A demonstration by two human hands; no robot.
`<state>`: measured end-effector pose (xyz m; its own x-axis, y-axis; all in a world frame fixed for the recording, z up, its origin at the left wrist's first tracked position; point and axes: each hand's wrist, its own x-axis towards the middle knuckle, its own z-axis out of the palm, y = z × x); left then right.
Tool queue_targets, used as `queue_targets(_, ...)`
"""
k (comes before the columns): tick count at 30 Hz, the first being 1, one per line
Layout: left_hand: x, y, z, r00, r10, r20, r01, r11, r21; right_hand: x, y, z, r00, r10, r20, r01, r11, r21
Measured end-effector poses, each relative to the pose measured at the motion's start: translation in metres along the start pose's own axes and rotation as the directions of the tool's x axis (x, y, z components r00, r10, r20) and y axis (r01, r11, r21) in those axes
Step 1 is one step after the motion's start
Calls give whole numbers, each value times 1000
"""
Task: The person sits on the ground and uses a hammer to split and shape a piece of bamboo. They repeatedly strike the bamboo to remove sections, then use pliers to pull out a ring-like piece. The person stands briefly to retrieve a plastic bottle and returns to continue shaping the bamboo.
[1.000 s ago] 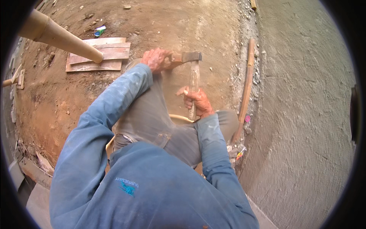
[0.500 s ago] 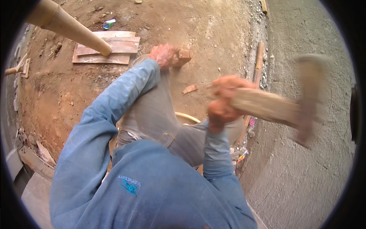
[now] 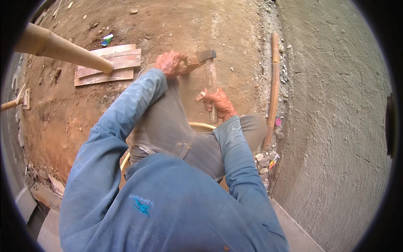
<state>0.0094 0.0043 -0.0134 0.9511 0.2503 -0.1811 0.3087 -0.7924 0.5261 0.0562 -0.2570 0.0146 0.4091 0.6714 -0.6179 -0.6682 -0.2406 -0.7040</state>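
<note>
My left hand (image 3: 171,64) is closed around a reddish brick (image 3: 192,64), holding it above the ground by my bent left knee. The fingers bend over the brick's top, and its right end sticks out. My right hand (image 3: 221,104) grips the wooden handle of a hammer (image 3: 211,74). Its dark metal head lies against the brick's right end, with the handle running back toward me. A small broken brick piece (image 3: 199,97) is on the dirt, partly covered by my right hand.
A thick bamboo pole (image 3: 71,52) slants in from the upper left onto stacked boards (image 3: 126,61). To the right, a bamboo strip (image 3: 273,92) lies along rubble (image 3: 263,161) beside a rough grey cement surface (image 3: 331,126). A yellowish curved rim (image 3: 201,124) shows under my legs.
My right hand has swung the hammer from the far right in to the brick. The left hand keeps its grip on the brick. The whole view has shifted slightly.
</note>
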Motion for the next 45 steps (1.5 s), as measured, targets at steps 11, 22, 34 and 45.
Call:
queue_targets(11, -4, -13, 9, 1000, -6, -8, 6, 1000, 22, -95, -112, 110, 761, -632, -148, 355, 596, -720)
queue_targets(22, 5, -13, -13, 1000, 2, 3, -2, 995, 104, 37, 56, 22, 870, -432, -240, 85, 609, -788)
queue_targets(34, -16, 19, -23, 996, -55, 72, 40, 979, 198, 28, 71, 27, 859, -470, -203, 239, 719, -653)
queue_targets(45, -3, 41, 1, 998, 61, 34, -69, 950, 305, 14, 51, -47, 978, 69, 195, -105, 977, 184)
